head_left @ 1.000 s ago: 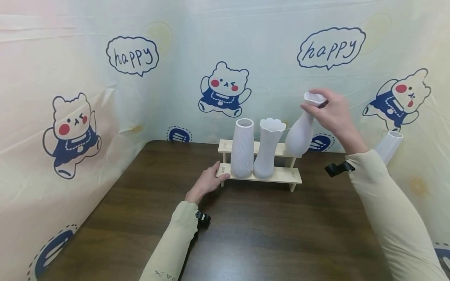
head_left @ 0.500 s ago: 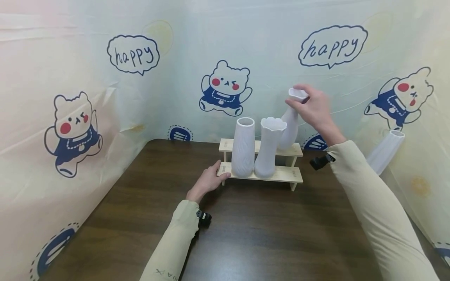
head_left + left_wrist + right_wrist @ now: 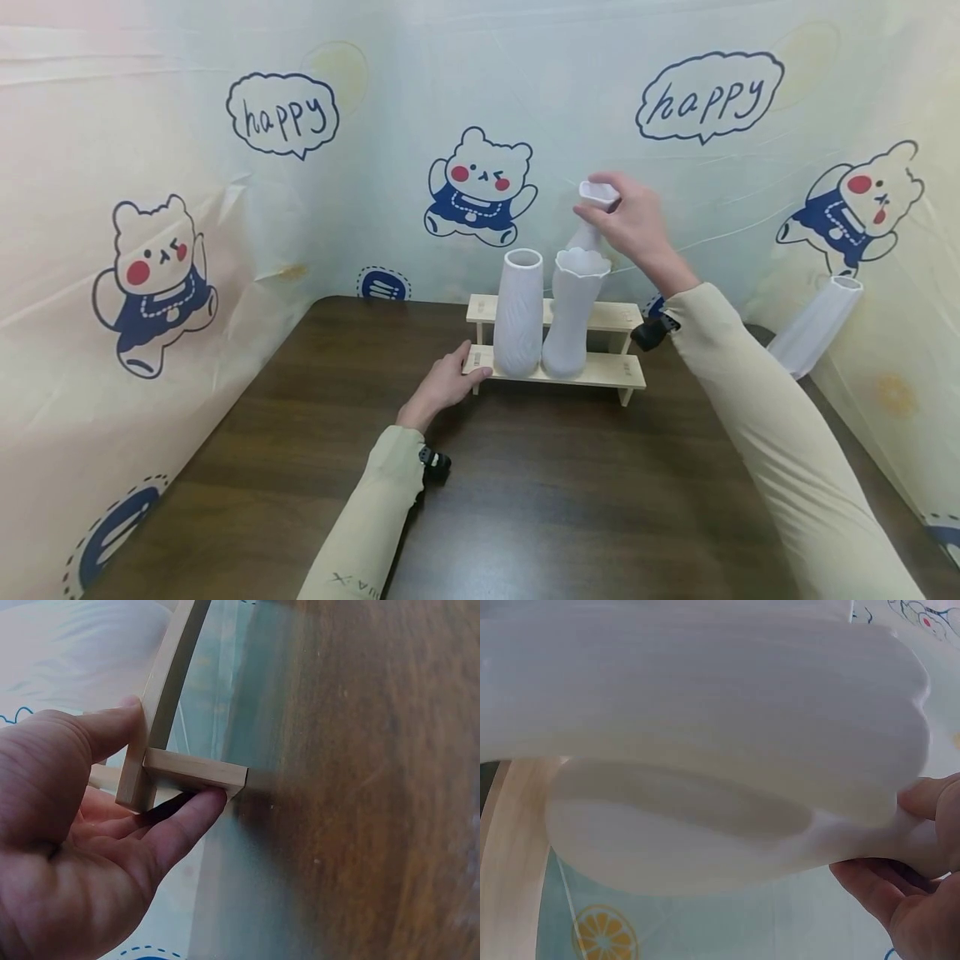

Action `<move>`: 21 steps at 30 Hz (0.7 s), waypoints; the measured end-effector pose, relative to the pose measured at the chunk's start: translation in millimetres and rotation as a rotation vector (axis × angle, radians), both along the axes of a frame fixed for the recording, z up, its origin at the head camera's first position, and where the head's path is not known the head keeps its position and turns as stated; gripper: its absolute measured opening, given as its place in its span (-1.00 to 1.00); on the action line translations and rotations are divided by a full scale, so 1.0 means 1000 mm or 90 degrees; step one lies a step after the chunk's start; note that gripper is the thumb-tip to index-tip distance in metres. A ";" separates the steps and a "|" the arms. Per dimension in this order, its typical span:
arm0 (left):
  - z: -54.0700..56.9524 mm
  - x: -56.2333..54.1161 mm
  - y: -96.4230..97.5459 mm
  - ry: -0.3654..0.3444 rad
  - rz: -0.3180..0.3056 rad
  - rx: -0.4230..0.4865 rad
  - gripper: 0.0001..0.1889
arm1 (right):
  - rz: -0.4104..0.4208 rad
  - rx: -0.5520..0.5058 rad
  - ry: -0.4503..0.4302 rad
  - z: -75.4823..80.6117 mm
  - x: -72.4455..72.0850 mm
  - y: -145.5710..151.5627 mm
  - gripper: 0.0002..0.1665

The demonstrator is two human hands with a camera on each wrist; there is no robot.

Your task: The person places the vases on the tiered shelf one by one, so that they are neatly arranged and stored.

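Observation:
My right hand (image 3: 632, 215) pinches a bulbous white vase (image 3: 682, 859) at its narrow neck, just under the rim. The vase stands over the upper step of a two-tier wooden stand (image 3: 628, 367), its base right at the board in the right wrist view. From the head camera, a white vase with a scalloped rim (image 3: 573, 321) on the lower step hides most of it. Left of that one is a tapered white vase (image 3: 519, 321) with a swirled surface. My left hand (image 3: 447, 379) grips the stand's left end, thumb over the board (image 3: 154, 712) and fingers beneath.
Another white vase (image 3: 813, 325) leans in view behind the right forearm, at the table's right side. The dark wooden table (image 3: 525, 492) ends at a printed cloth backdrop (image 3: 390, 200) behind and beside it.
My right hand has carried the bulbous vase left, from beyond the stand's right end to behind the scalloped vase. The left hand has stayed on the stand.

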State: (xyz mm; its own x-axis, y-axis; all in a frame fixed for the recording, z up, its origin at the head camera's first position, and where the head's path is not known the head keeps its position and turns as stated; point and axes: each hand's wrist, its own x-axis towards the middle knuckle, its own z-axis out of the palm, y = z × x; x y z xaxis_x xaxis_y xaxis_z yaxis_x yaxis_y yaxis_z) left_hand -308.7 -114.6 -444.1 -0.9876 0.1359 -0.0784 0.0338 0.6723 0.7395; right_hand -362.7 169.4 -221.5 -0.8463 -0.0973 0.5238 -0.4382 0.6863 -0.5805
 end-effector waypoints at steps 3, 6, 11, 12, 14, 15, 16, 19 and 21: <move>0.000 -0.001 0.000 0.002 -0.003 -0.004 -0.11 | 0.012 -0.001 0.002 0.001 -0.003 -0.009 -0.40; 0.000 0.000 -0.001 0.002 -0.005 -0.003 -0.11 | 0.020 0.001 0.004 0.003 -0.005 -0.018 -0.41; 0.001 0.001 -0.001 -0.006 -0.005 0.001 -0.11 | 0.023 -0.007 -0.008 0.005 -0.007 -0.032 -0.42; 0.002 0.001 -0.001 -0.006 -0.005 0.001 -0.11 | 0.026 -0.012 -0.010 0.005 -0.008 -0.035 -0.43; 0.002 0.002 -0.001 -0.007 -0.002 0.002 -0.11 | 0.030 -0.018 -0.017 0.006 -0.009 -0.041 -0.43; 0.002 0.002 -0.001 -0.006 -0.002 0.003 -0.11 | 0.031 -0.017 -0.022 0.006 -0.009 -0.043 -0.43; 0.002 0.002 -0.001 -0.005 -0.001 0.003 -0.11 | 0.033 -0.018 -0.023 0.006 -0.010 -0.046 -0.43; 0.002 0.002 -0.001 -0.001 -0.005 0.003 -0.11 | 0.034 -0.019 -0.035 0.005 -0.012 -0.052 -0.42; 0.001 0.002 -0.001 0.000 -0.008 0.003 -0.11 | 0.032 -0.021 -0.043 0.005 -0.013 -0.055 -0.41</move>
State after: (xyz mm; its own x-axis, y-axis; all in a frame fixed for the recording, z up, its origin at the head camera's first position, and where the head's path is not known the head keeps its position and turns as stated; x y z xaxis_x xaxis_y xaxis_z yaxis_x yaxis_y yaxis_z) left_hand -307.0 -115.6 -442.8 -0.9858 0.1492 -0.0776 0.0427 0.6682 0.7428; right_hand -375.8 114.2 -216.6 -0.8744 -0.1250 0.4689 -0.4308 0.6446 -0.6315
